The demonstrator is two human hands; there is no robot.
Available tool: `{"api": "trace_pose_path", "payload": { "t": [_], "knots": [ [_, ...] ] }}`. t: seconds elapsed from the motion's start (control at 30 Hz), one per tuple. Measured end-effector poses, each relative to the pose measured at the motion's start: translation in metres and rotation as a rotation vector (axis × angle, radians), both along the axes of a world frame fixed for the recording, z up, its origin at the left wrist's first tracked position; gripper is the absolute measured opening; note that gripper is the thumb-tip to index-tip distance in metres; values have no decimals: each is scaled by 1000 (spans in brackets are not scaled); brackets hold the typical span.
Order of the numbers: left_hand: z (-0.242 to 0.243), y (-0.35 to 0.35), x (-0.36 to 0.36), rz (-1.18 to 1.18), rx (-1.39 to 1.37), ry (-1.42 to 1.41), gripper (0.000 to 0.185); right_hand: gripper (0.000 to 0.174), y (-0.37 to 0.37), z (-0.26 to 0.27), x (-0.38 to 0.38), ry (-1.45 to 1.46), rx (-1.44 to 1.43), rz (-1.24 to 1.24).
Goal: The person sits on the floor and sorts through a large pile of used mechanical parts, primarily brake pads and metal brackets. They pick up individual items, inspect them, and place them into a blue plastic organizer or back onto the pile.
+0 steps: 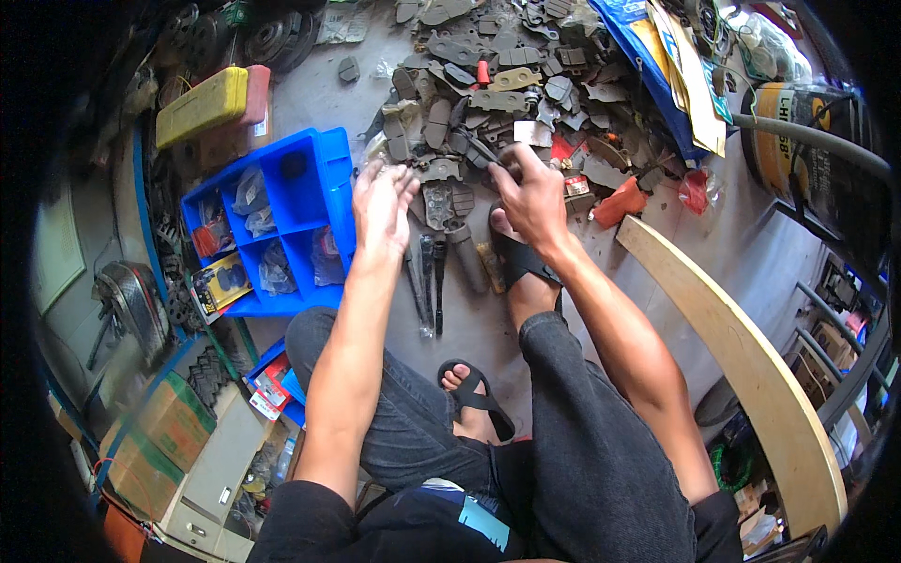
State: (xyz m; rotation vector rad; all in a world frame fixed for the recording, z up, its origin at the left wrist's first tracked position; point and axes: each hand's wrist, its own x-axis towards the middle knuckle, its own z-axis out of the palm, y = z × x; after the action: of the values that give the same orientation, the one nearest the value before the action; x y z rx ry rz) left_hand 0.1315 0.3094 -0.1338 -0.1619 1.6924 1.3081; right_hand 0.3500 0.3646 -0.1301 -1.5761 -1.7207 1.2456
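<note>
My right hand (528,193) pinches a dark flat part, apparently a brake pad (481,149), between thumb and fingers at the near edge of a large pile of brake pads (514,60). To the left, my left hand (381,204) is raised, palm partly up and fingers slightly spread, beside the rim of a blue divided plastic bin (341,183); nothing shows in it. Between my hands lie more metal brake parts (438,204), a dark grey cylinder (467,257) and several long dark tools (426,281).
Bagged parts fill several compartments of the blue bin. A yellow plastic case (202,105) stands beyond it. On the right are a curved wooden board (732,338), a black and yellow drum (795,141) and a blue bag (647,77). My sandalled feet are close to the tools.
</note>
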Motion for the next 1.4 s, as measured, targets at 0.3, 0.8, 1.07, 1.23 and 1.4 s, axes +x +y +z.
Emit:
{"api": "trace_pose_path", "payload": {
  "t": [0.3, 0.8, 1.07, 1.23, 1.4],
  "knots": [
    [46, -44, 63, -204, 119, -583, 30, 23, -56, 44, 29, 102, 277, 526],
    [46, -63, 41, -5, 52, -464, 23, 35, 7, -9, 18, -182, -96, -59],
    [52, -61, 55, -76, -14, -418, 24, 25, -26, -14, 86, 387, -437, -473],
    [57, -61, 64, -116, -29, -413, 25, 22, -46, 2, 91, 478, -442, -472],
    [45, -61, 66, -99, 44, -422, 25, 21, -61, 35, 80, 458, -500, -446]
  ]
}}
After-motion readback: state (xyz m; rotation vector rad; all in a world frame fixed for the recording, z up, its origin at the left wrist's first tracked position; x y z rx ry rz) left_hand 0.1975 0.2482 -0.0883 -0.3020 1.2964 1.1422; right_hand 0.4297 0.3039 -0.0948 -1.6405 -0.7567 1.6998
